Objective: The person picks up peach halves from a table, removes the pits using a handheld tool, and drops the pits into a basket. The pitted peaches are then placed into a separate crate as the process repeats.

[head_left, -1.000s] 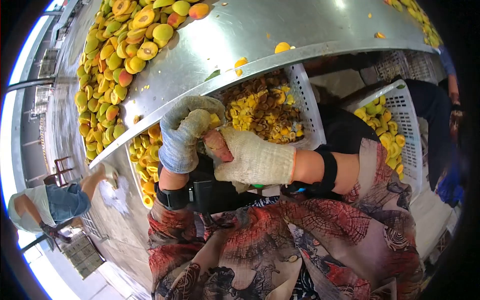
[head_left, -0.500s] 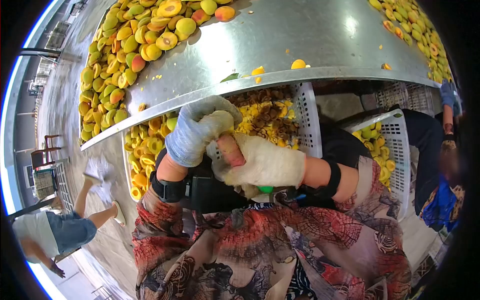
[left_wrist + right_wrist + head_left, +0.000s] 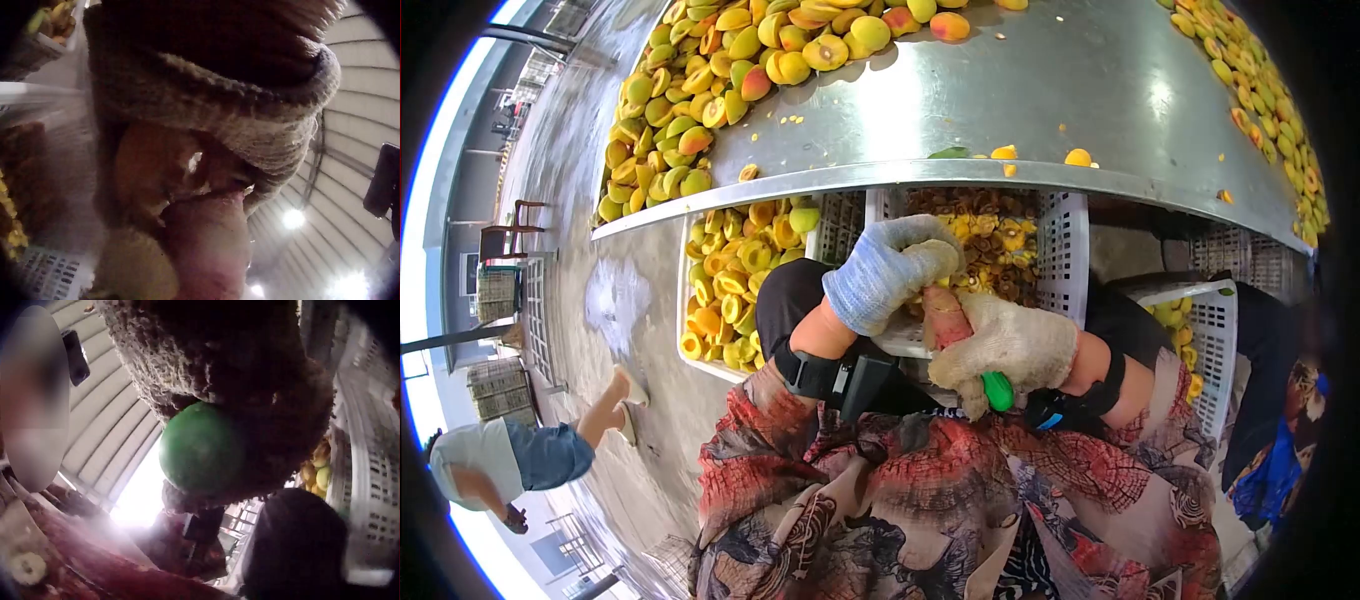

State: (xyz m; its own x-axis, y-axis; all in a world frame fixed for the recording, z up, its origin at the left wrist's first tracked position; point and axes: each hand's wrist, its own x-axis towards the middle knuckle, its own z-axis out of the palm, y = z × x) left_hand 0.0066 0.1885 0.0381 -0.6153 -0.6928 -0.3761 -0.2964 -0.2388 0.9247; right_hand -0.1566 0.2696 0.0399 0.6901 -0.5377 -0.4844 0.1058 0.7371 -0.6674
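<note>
My left hand (image 3: 890,275), in a blue-grey knit glove, curls round a piece of peach (image 3: 147,165), which shows dark orange under the glove's edge in the left wrist view. My right hand (image 3: 1020,345), in an off-white knit glove, grips a tool whose rounded green handle (image 3: 998,391) sticks out below the fist. The handle's end also shows close up in the right wrist view; the working end is hidden between the hands. The right thumb (image 3: 946,318) pokes out of its glove and lies against the left hand's fingers. Both hands meet above my lap.
A metal table (image 3: 1020,100) bears a heap of halved peaches (image 3: 730,70) at left and another at right. Below its edge stand a crate of peach halves (image 3: 725,290), a crate of brown and yellow scraps (image 3: 1063,250) and a right-hand crate (image 3: 1215,340). A person (image 3: 510,465) walks at left.
The head view has swung, so table and crates sit further left and lower relative to before; the hands appear further right. Both hands keep their grips, and the green handle shows more. The person at left has stepped.
</note>
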